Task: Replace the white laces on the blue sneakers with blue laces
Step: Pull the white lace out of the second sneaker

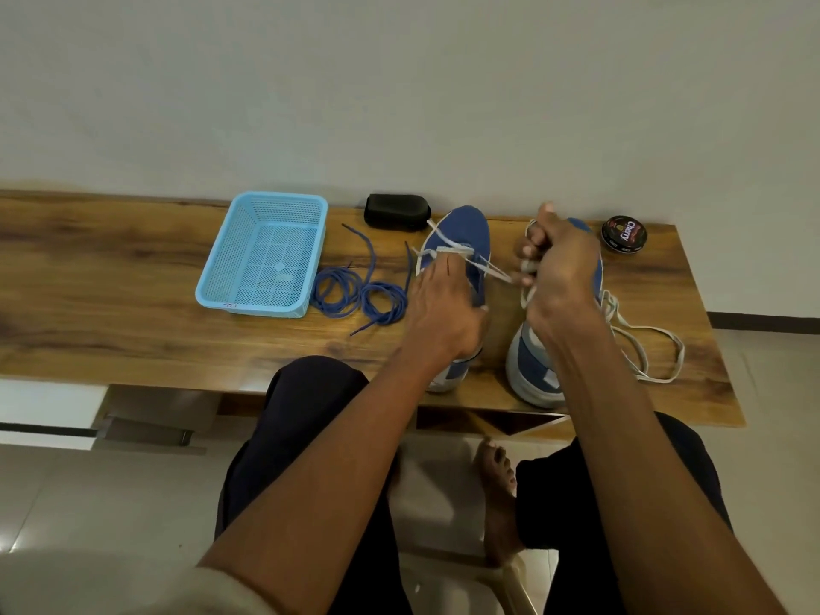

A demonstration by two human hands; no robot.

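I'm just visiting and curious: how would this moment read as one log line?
left hand steadies left sneaker | right hand pulls white lace out | blue laces wait on table

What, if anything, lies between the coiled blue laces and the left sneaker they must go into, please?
Nothing visible does. The blue laces lie on bare table just left of the left sneaker. That sneaker's eyelets are still taken by its white lace, which the right hand grips.

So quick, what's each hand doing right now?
Left hand: rests on the left sneaker, fingers fairly straight, holding it down.
Right hand: fingers curled round the white lace, pulling it from that sneaker.
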